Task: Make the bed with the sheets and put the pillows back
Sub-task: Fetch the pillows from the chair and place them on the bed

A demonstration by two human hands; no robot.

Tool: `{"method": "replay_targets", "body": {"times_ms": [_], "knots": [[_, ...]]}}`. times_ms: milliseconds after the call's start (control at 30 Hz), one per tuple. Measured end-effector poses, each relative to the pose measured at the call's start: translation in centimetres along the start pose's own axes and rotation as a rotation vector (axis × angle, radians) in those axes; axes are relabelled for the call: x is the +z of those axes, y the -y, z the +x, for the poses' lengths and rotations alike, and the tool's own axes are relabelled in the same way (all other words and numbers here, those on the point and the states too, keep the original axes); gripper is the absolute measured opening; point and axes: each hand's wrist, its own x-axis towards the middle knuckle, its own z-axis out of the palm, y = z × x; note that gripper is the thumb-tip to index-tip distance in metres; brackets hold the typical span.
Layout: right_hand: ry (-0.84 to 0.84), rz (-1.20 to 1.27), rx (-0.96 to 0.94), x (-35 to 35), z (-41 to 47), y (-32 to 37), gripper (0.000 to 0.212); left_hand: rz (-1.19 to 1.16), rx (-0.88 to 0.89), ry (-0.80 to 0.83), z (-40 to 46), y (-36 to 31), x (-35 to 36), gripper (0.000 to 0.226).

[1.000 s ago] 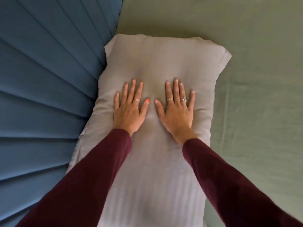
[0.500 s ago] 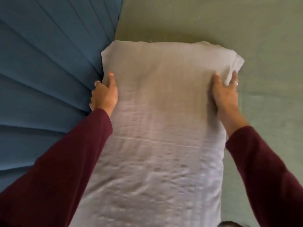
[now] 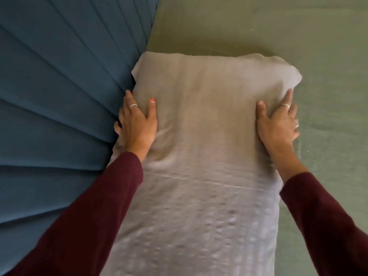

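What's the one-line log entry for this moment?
step: placing pillow | left hand: holds its headboard-side edge | right hand: holds opposite edge | pillow: on green sheet, against blue headboard

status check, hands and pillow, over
Left hand and right hand grip pillow sides. Pillow on green sheet, against blue headboard. Nothing blocking.

There is one view only, from a wide-angle camera worn on the person's head. It looks forward and steeply down along both sleeved arms, close to the scene. The pillow (image 3: 201, 148) runs up the middle of the frame from the bottom edge. The blue headboard (image 3: 59, 96) fills the left side, its panel lines fanning out under the lens. The green sheet (image 3: 328, 66) fills the top and right.
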Motion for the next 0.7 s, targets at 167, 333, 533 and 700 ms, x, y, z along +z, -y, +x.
{"method": "replay_targets", "body": {"times_ms": [167,333,533,700], "knots": [[0.015,-0.273,-0.459,1.1,-9.6,1.2,0.072,0.255,0.452,0.001,-7.0,-1.1,0.9,0.063],[0.008,-0.495,-0.606,6.1,-11.3,-1.2,0.07,0.411,0.454,0.084,-6.6,0.0,3.4,0.065],[-0.007,-0.398,-0.634,5.5,-12.7,-1.7,0.067,0.445,0.398,0.188,-8.6,-0.7,1.5,0.063],[0.151,-0.314,-0.611,3.8,-16.7,-3.6,0.069,0.649,0.362,0.498,-12.0,-1.3,-2.3,0.061]]}}
